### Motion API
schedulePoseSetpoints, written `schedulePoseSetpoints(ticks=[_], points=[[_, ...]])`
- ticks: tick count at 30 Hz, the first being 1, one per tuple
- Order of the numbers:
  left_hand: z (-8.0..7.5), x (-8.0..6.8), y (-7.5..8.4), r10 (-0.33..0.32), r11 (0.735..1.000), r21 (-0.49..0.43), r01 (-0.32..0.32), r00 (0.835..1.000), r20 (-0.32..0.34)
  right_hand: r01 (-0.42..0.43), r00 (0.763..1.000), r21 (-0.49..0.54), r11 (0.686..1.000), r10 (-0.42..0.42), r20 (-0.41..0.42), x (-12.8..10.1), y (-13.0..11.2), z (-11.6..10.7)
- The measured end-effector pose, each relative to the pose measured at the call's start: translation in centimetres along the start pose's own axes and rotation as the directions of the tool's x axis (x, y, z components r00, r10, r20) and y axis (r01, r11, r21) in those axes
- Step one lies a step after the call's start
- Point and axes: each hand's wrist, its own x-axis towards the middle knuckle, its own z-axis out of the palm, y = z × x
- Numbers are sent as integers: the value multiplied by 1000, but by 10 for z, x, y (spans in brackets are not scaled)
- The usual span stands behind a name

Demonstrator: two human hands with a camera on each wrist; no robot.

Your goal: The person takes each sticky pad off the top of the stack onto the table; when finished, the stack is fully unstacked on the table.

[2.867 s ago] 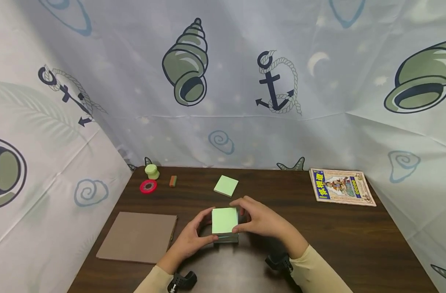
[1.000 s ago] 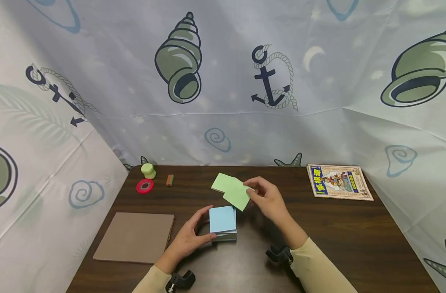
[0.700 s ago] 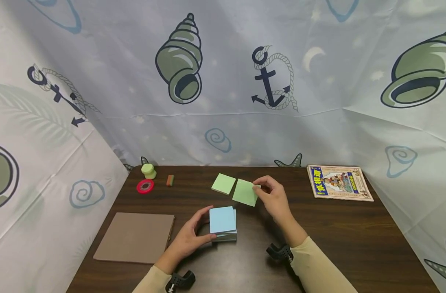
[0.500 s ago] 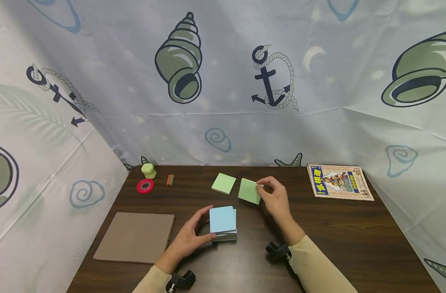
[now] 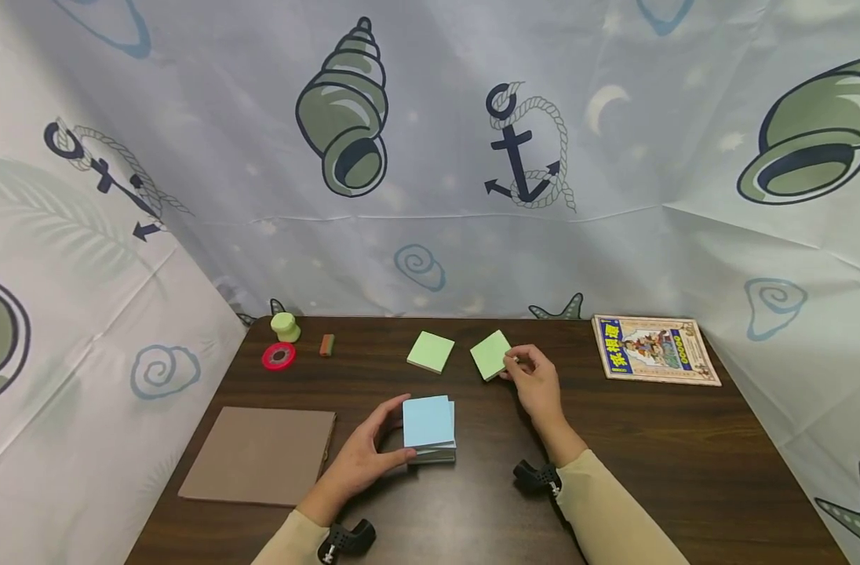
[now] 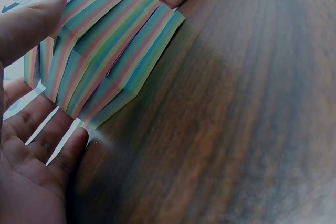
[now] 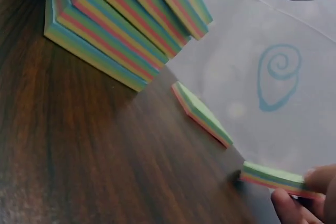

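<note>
Green pad (image 5: 488,354) sits right of a second pad (image 5: 431,351), towards the far edge of the table (image 5: 649,463), pinched by the right hand (image 5: 534,380). The left hand (image 5: 362,455) grips the stack (image 5: 428,424), whose blue top shows in the head view; only the wrist views reveal striped sides.

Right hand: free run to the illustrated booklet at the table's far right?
Probably yes: nothing stands between the right hand and the illustrated booklet, though that hand pinches a green-topped pad and would likely need to release it first.
</note>
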Motion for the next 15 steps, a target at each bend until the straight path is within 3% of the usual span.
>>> schedulePoseSetpoints(ticks=[3,5,10,15], points=[[0,-1,0,-20,1000,3,20,1000,-7,0,1000,-128,992,4,31,1,2,1],[0,-1,0,-34,999,-1,34,999,-11,30,999,-254,967,-21,39,0,3,1],[0,0,1,-39,999,-9,39,999,-9,153,988,-528,835,-130,80,0,4,0],[0,0,-1,-26,1000,4,26,1000,-5,197,980,-611,767,-152,126,-1,4,1]])
